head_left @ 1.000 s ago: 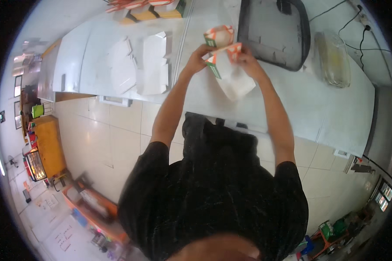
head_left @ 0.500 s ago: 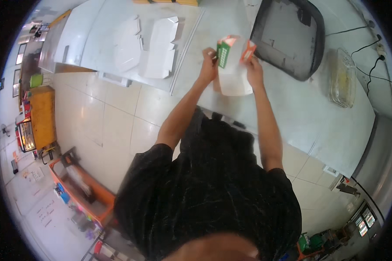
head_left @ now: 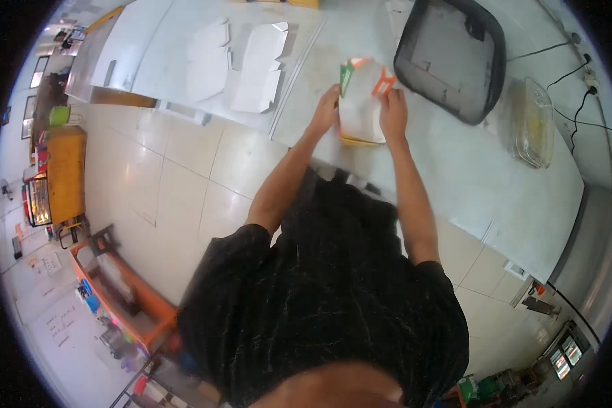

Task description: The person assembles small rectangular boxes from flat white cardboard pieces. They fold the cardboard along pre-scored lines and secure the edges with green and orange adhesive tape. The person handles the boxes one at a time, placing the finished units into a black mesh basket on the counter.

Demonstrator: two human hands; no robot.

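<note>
Between my hands is a partly folded cardboard food box (head_left: 362, 112), white inside, with green and orange print on its far flaps and a yellowish near edge. My left hand (head_left: 328, 109) grips its left side. On the opposite side my right hand (head_left: 394, 112) is closed on the wall near the orange flap. The box stands over the white table (head_left: 449, 177); whether it touches the top I cannot tell. Farther left, two flat unfolded white box blanks (head_left: 257, 71) lie on the table, their notched flaps facing right.
A dark-rimmed grey tray (head_left: 449, 61) lies at the far right. Beyond it stands a stack of clear plastic containers (head_left: 532, 126), near black cables (head_left: 576, 102) along the wall. Yellow items (head_left: 279, 2) sit at the far edge. An orange bin (head_left: 126, 296) is on the floor at left.
My hands have turned the box, so less of the green flap shows and a yellowish near edge has come into view. The left hand has shifted slightly toward me.
</note>
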